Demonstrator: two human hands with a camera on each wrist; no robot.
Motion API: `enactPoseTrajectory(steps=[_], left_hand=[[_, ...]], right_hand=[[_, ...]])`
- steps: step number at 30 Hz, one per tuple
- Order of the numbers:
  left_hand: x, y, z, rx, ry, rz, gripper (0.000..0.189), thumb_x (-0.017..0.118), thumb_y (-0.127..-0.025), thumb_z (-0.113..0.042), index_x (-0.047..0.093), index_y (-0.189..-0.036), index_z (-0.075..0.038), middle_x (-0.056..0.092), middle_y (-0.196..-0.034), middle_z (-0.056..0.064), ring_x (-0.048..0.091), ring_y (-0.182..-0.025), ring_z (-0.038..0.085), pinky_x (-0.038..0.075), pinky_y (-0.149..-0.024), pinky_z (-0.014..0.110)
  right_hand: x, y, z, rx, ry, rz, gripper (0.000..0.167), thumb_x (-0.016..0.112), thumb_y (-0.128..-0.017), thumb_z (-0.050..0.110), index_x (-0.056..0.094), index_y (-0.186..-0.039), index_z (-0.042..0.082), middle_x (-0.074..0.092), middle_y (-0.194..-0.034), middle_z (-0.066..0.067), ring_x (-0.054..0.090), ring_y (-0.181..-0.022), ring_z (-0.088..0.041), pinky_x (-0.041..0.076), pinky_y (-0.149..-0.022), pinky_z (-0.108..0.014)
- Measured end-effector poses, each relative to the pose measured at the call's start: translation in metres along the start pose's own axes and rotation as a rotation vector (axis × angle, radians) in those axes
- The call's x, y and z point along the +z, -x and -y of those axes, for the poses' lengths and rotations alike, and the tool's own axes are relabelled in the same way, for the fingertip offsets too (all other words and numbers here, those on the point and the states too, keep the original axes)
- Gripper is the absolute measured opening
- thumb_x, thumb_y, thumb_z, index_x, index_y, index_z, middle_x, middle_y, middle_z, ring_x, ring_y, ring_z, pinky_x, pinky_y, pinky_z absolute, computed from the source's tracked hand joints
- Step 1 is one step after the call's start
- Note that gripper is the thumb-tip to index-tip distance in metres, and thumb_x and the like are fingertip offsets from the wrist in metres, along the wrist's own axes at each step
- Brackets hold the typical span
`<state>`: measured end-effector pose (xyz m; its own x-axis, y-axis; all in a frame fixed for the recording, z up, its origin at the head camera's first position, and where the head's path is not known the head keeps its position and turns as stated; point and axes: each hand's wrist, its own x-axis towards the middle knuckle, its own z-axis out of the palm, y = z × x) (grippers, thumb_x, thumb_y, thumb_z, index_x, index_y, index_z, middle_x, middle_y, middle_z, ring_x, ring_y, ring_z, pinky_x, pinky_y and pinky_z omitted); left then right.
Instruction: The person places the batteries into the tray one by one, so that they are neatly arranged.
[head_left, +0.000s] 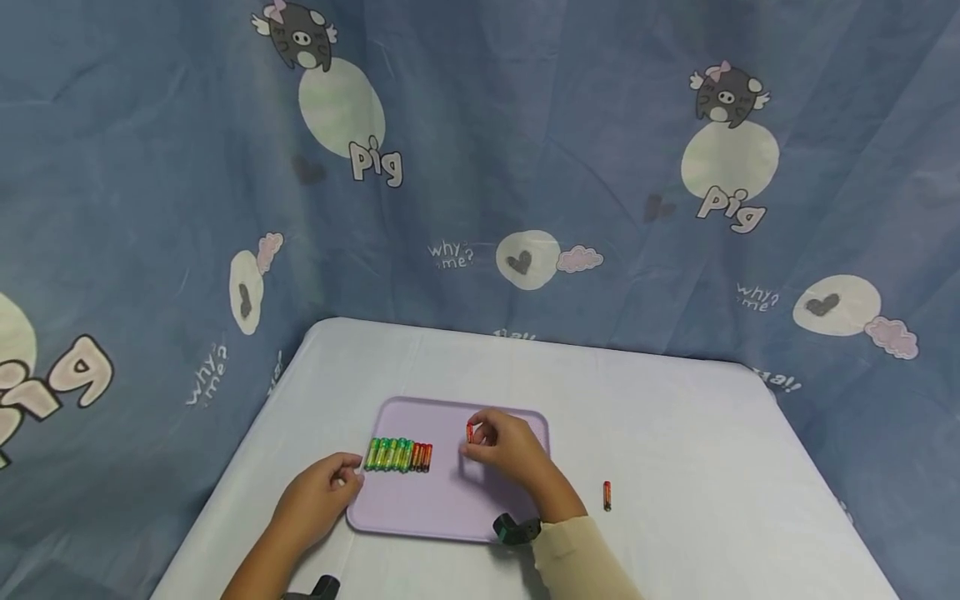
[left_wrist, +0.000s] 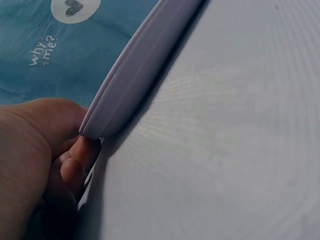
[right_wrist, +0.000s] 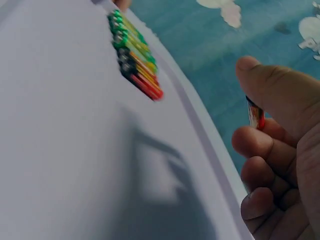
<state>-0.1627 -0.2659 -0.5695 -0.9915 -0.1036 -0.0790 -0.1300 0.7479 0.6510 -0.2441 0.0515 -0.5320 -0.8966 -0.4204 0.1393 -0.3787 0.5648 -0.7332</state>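
On the lilac tray [head_left: 420, 508] lies a row of batteries side by side: several thicker green ones [head_left: 387, 455] and, at the right end, thinner red ones [head_left: 422, 457]. My right hand [head_left: 510, 450] pinches a red battery [right_wrist: 255, 115] between thumb and fingers, held above the tray to the right of the row. At the tray's left edge, my left hand [head_left: 318, 496] grips the rim. In the left wrist view its thumb and curled fingers meet the tray corner [left_wrist: 117, 102]; the fingertips are partly hidden.
One more red battery [head_left: 607, 496] lies on the white tablecloth [head_left: 675, 433], right of the tray. A blue patterned curtain [head_left: 465, 167] hangs behind and to the left of the table. Black wrist-camera mounts [head_left: 516, 530] sit at both wrists.
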Motion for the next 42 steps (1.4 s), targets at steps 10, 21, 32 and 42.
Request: enactPoseTrajectory(steps=[10,21,32,42], left_hand=[[0.001,0.0,0.0,0.008,0.013,-0.004,0.036,0.07,-0.097,-0.028,0.071,-0.128,-0.009,0.062,-0.088,-0.006,0.051,-0.078,0.013,0.041,-0.07,0.032],[0.001,-0.001,0.002,0.013,0.004,-0.008,0.035,0.07,-0.097,-0.028,0.071,-0.128,-0.011,0.062,-0.088,-0.006,0.052,-0.078,0.013,0.041,-0.07,0.032],[0.001,-0.003,0.003,0.005,0.022,0.001,0.037,0.07,-0.097,-0.029,0.07,-0.129,-0.01,0.062,-0.089,-0.007,0.051,-0.075,0.013,0.039,-0.065,0.03],[0.003,-0.004,0.007,0.005,0.023,-0.005,0.035,0.07,-0.097,-0.029,0.07,-0.127,-0.01,0.062,-0.09,-0.007,0.052,-0.075,0.013,0.04,-0.067,0.031]], right_hand=[[0.034,-0.012,0.012,0.066,0.049,0.122,0.036,0.09,-0.083,0.034,0.07,-0.107,0.016,0.064,-0.088,0.011,0.058,-0.08,-0.003,0.05,-0.076,-0.026],[0.048,-0.017,0.016,0.029,0.218,0.167,0.038,0.091,-0.081,0.039,0.069,-0.103,0.017,0.058,-0.084,0.011,0.052,-0.075,-0.006,0.045,-0.072,-0.026],[0.054,-0.02,0.024,0.007,0.344,0.168,0.044,0.091,-0.08,0.042,0.07,-0.109,0.016,0.058,-0.083,0.01,0.053,-0.077,-0.009,0.045,-0.074,-0.028],[0.058,-0.021,0.028,0.032,0.388,0.172,0.047,0.091,-0.079,0.047,0.069,-0.11,0.019,0.059,-0.085,0.012,0.054,-0.078,-0.009,0.047,-0.075,-0.03]])
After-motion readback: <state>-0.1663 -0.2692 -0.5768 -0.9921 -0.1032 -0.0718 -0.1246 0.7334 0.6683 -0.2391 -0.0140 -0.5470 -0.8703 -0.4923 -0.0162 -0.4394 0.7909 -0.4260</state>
